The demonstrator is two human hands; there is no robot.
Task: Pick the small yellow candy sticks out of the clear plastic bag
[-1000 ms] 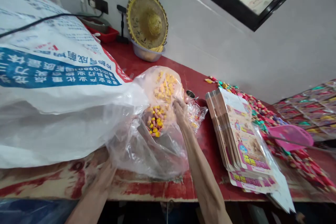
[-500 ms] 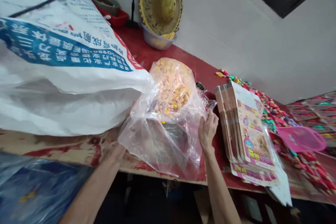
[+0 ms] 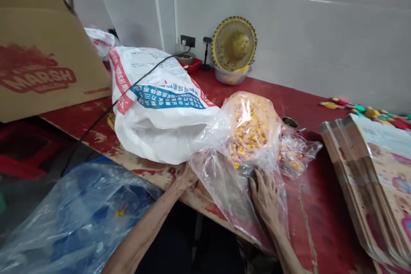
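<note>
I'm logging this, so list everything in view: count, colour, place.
Large bag: 1, clear, centre
Pieces: many, yellow-pink, inside
Small bag: 1, clear, right
Cup: 1, metallic, right
Packages: many, beige, right
Wrapped items: several, multicoloured, right
Sack: 1, white, left
Cord: 1, black, left
Box: 1, brown, left
Hat: 1, yellow, rear
Basin: 1, pale, rear
Tray: 1, red, rear
Sheeting: 1, clear, foreground
Table: 1, red, centre
Left hand, right hand: 2, bare, centre
</note>
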